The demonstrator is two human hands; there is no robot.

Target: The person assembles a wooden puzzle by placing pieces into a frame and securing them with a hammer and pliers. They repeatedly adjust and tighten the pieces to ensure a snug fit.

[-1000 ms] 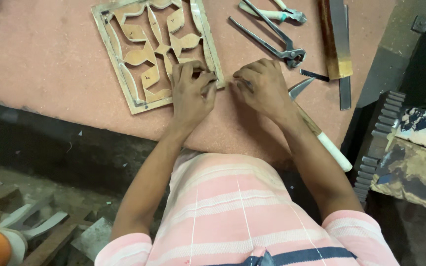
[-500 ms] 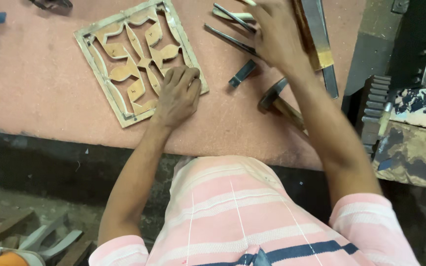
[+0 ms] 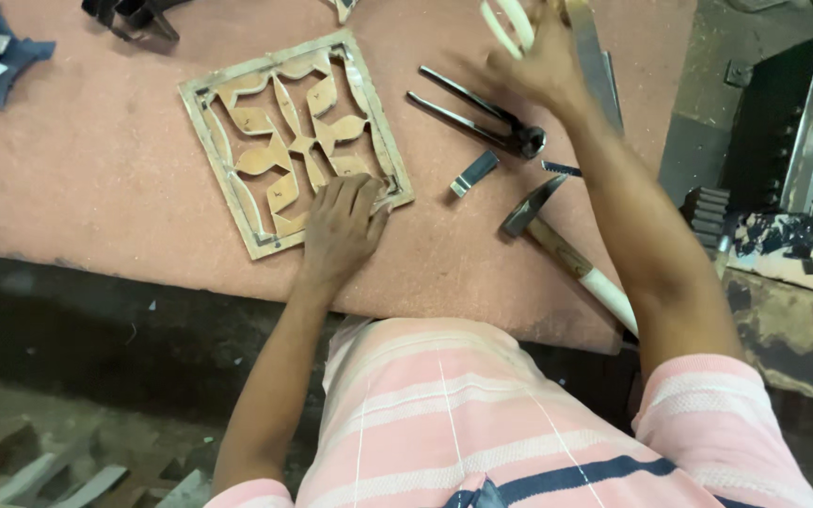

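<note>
A square metal lattice frame (image 3: pixel 294 141) with a leaf-shaped pattern lies on the reddish worktop (image 3: pixel 87 179). My left hand (image 3: pixel 341 230) lies flat on its near right corner, fingers stretched out over the rim. My right hand (image 3: pixel 543 66) is stretched far out to the top edge, blurred, right at a white-handled tool (image 3: pixel 505 23) and beside a long flat metal bar (image 3: pixel 597 61). Whether it grips anything is unclear. Black pincers (image 3: pixel 482 118) lie just below that hand.
A hammer (image 3: pixel 562 246) with a wooden, white-tipped handle lies under my right forearm. A small metal strip (image 3: pixel 474 173) sits between frame and hammer. Dark tools (image 3: pixel 129 14) and blue cloth (image 3: pixel 2 47) are at the far left. A dark machine (image 3: pixel 783 122) stands right.
My right hand left its place beside the left hand at the frame's corner and reached up and away to the tools at the far right. My left hand stayed on the frame.
</note>
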